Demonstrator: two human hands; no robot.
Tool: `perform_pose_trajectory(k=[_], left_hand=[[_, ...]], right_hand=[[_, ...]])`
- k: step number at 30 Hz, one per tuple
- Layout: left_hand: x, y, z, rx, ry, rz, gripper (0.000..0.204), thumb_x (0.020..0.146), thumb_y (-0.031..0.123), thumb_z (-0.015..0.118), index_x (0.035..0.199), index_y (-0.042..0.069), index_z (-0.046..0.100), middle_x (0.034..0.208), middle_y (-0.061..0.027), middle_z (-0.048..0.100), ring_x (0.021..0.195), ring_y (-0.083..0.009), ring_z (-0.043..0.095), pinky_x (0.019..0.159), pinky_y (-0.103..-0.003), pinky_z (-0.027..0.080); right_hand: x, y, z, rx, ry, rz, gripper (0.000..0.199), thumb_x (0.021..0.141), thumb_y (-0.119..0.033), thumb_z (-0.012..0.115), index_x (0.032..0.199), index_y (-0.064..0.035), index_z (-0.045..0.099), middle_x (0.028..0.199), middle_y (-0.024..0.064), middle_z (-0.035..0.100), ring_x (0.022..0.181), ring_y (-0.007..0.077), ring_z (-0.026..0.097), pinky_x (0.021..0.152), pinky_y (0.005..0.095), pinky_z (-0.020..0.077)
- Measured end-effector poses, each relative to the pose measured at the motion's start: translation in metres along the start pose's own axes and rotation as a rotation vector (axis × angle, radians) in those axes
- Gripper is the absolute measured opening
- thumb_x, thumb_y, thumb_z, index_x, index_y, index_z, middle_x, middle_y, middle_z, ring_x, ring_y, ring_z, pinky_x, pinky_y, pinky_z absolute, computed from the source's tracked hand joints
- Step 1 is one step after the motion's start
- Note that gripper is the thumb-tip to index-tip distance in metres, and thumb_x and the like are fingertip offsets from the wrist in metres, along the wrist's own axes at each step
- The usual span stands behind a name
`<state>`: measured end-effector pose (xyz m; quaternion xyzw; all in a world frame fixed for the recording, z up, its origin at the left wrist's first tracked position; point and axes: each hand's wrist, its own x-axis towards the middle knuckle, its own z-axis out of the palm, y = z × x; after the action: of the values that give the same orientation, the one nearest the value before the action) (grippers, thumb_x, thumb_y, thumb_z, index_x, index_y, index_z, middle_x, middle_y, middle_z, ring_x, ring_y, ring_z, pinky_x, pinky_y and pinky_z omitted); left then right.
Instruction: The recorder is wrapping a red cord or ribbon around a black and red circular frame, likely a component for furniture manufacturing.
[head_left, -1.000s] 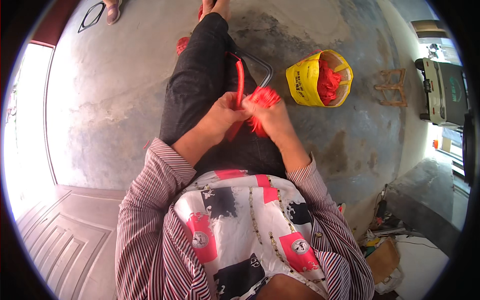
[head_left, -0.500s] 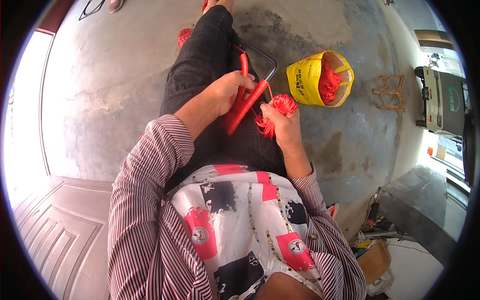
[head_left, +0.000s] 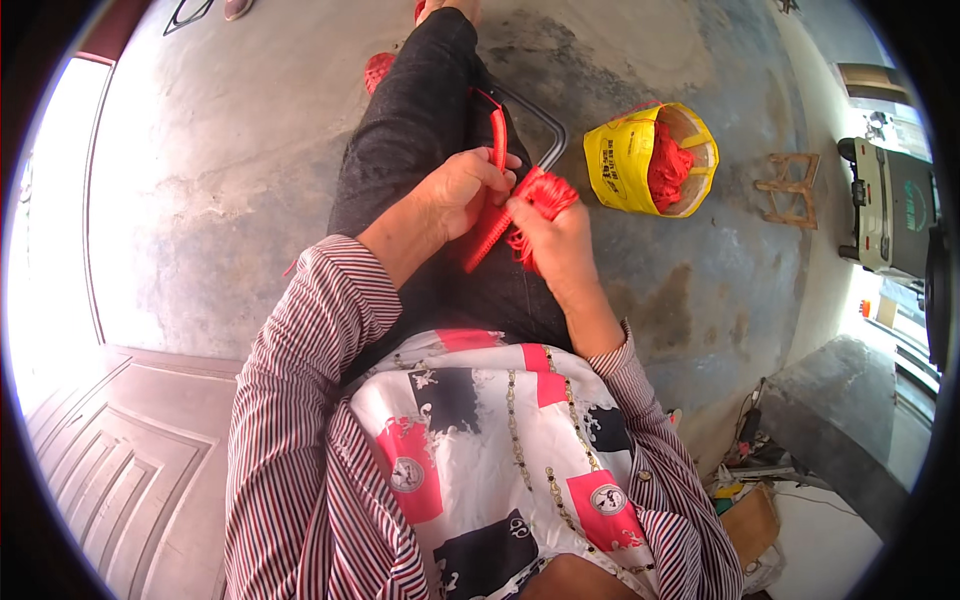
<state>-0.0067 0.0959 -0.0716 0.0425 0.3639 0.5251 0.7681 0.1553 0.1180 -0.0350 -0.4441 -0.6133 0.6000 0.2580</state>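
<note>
A dark bent metal tube frame (head_left: 540, 115) lies across my lap, its near bar wrapped in tight turns of red cord (head_left: 485, 243). My left hand (head_left: 462, 192) is closed on this wrapped bar, and a narrow red strip (head_left: 499, 135) sticks up past its fingers. Close beside it, on the right, my right hand (head_left: 556, 238) grips a looped bundle of red cord (head_left: 548, 190). The bundle is against the upper part of the wrapped bar and covers some of it. My fingertips are partly hidden between the cord and the bar.
A yellow bag (head_left: 612, 165) holding more red cord (head_left: 668, 170) stands on the concrete floor to the right. Farther right are a small wooden frame (head_left: 790, 190) and a parked vehicle (head_left: 895, 205). A grey panelled door (head_left: 130, 450) is at the lower left.
My right hand has moved left and slightly up with the cord bundle, bringing it against the wrapped bar. My left hand keeps its grip. The whole view has shifted slightly.
</note>
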Motion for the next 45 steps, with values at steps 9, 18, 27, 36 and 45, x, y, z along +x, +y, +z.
perform_pose_trajectory(k=[9,18,27,36,45], left_hand=[[-0.003,0.004,0.005,-0.05,-0.018,0.014,0.035,0.072,-0.003,0.051,0.107,-0.003,0.05,0.084,-0.0079,0.055,0.074,-0.0171,0.049,0.075,-0.028,0.043],[-0.003,-0.001,0.004,0.006,0.036,0.077,0.038,0.077,-0.003,0.058,0.114,0.0,0.049,0.09,-0.0074,0.057,0.074,-0.015,0.053,0.075,-0.027,0.046],[-0.006,0.003,0.02,0.015,0.087,0.04,0.037,0.077,-0.004,0.061,0.112,0.001,0.05,0.085,-0.0053,0.056,0.073,-0.0137,0.053,0.073,-0.027,0.047],[-0.005,-0.002,0.02,0.114,0.209,0.056,0.034,0.075,0.003,0.054,0.108,0.0,0.053,0.087,-0.0053,0.058,0.074,-0.0133,0.054,0.068,-0.025,0.045],[-0.066,-0.026,0.091,1.068,-0.132,0.897,0.065,0.085,0.021,0.073,0.134,-0.005,0.038,0.122,-0.0218,0.052,0.113,-0.0324,0.055,0.097,-0.039,0.043]], right_hand=[[-0.018,0.01,-0.023,0.211,-0.025,0.051,0.01,0.086,-0.009,0.071,0.087,-0.0026,0.063,0.076,-0.0016,0.062,0.067,0.0048,0.054,0.062,0.0211,0.0442],[-0.016,-0.001,-0.043,0.46,0.128,0.059,0.021,0.092,-0.017,0.065,0.104,0.0007,0.062,0.074,0.0026,0.06,0.067,0.0087,0.055,0.064,0.023,0.0448],[-0.027,-0.003,-0.044,0.417,0.11,0.015,0.029,0.092,-0.021,0.067,0.11,0.0013,0.063,0.076,0.0025,0.059,0.07,0.0088,0.055,0.066,0.0224,0.0427],[-0.028,0.002,-0.052,0.497,0.07,0.003,0.031,0.094,-0.025,0.064,0.109,0.0008,0.064,0.082,0.0024,0.062,0.074,0.0093,0.055,0.07,0.023,0.0424],[-0.031,-0.035,-0.053,-0.018,0.06,-0.517,0.062,0.094,-0.051,0.053,0.124,0.0031,0.058,0.141,0.016,0.042,0.129,0.0239,0.042,0.106,0.0379,0.0331]])
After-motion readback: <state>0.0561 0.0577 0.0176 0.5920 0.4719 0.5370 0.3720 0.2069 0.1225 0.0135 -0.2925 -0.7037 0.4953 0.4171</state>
